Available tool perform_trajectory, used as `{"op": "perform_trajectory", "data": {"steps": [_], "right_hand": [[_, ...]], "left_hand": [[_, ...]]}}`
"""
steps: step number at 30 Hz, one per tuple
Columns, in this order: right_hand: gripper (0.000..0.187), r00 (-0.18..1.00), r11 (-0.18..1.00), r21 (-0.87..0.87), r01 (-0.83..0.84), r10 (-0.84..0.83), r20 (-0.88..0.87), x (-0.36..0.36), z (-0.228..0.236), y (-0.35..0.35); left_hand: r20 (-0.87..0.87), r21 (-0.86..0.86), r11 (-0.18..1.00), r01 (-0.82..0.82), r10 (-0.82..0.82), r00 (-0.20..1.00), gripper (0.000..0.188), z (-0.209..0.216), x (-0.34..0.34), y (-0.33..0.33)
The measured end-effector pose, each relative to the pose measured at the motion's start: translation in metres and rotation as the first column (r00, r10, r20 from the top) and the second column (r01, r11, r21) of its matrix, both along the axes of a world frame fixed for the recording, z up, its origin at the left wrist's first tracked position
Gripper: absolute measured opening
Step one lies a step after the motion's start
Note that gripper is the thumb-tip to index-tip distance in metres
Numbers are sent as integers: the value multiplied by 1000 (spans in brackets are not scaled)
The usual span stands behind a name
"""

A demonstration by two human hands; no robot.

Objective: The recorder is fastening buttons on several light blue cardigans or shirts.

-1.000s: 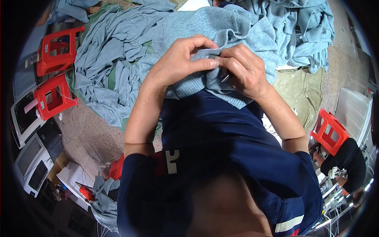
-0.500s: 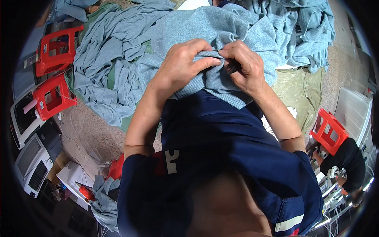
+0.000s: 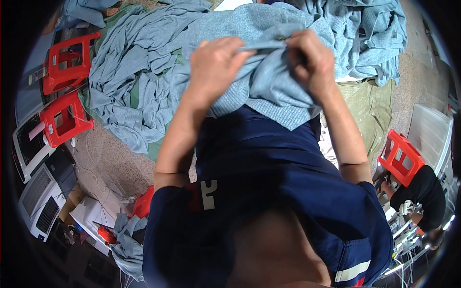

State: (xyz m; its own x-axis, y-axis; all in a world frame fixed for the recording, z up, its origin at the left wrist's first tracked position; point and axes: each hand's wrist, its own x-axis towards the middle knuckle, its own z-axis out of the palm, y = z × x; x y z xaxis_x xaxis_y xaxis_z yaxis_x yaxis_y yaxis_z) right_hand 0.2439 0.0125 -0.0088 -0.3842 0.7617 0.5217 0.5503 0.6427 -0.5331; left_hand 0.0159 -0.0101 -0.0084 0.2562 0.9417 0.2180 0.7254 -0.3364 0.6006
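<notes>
A light blue knitted sweater (image 3: 278, 79) lies over my lap, its ribbed edge hanging toward me. My left hand (image 3: 213, 67) is closed on a fold of it, thumb and fingers pinching the knit. Opposite, my right hand (image 3: 314, 62) grips the same fold, and the fabric is pulled taut between the two hands. Something dark shows inside the curled fingers of the right hand, too shadowed and blurred to name.
Heaps of the same blue knitwear (image 3: 139, 62) spread to the left, with more knitwear (image 3: 379, 38) at the far right. An olive sheet (image 3: 367, 110) covers floor on the right. Red stools (image 3: 67, 117) stand at the left, another red stool (image 3: 402, 158) at the right beside a person in black (image 3: 422, 197).
Both hands have moved away from me and farther apart, stretching the sweater's fold between them. A dark tool seen earlier in my right hand is now mostly hidden.
</notes>
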Motion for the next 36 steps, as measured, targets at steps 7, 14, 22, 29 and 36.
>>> {"op": "perform_trajectory", "data": {"steps": [7,14,22,29,36], "right_hand": [[48,952,994,107,12,-44,304,-3,32,0],[11,770,977,-50,-205,193,608,-12,9,-15],[19,858,934,-185,-305,354,373,31,18,-32],[20,847,970,-153,-190,241,475,39,18,-48],[17,952,838,455,-301,238,191,47,32,-69]], "left_hand": [[313,-465,885,4,160,936,26,6,-42,8],[498,-527,850,13,296,815,18,9,-35,8],[719,-567,797,210,353,599,14,28,-21,5],[713,-625,683,378,302,633,16,25,-7,6],[776,-454,871,190,282,564,16,39,6,5]]}}
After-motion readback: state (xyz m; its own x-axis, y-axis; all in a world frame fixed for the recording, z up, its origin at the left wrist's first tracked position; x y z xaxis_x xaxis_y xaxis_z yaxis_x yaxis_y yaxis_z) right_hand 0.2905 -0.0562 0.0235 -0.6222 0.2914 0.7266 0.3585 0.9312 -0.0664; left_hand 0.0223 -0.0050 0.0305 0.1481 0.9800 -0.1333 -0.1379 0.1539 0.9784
